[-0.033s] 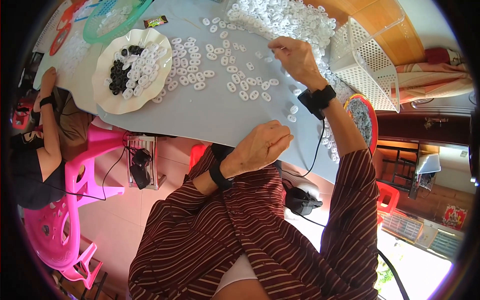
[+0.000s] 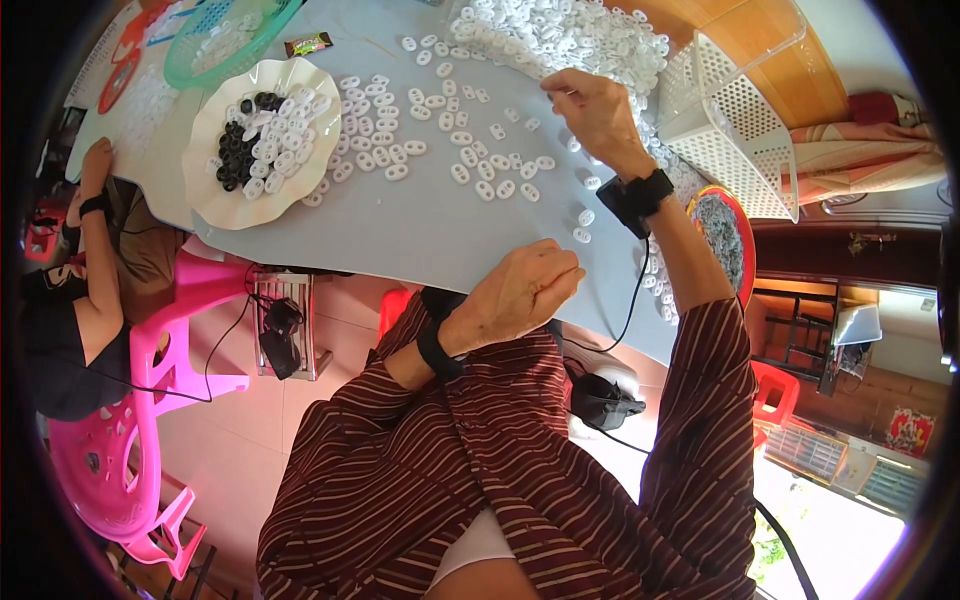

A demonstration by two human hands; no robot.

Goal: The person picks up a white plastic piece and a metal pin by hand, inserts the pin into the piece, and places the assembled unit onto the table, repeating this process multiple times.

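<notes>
My left hand is closed in a loose fist, thumb against the curled fingers, at the table's near edge. Whatever it may hold is hidden. Farther off, my right hand reaches over the table, fingers bent and tips pinched. A tiny dark spot shows at the fingertips, too small to name. Small white oval plastic pieces with two holes lie scattered left of that hand. Beyond it spreads a large heap of the same pieces. A few single pieces rest between my two hands.
A cream wavy-rimmed plate holds white pieces and black round ones. Behind it stands a green basket beside a wrapped snack. On the right are a white perforated basket and a red-rimmed bowl. Another person's arm is at left.
My right hand has shifted very slightly to the right, its fingertips still pinched. The left hand stays closed in the same place.
</notes>
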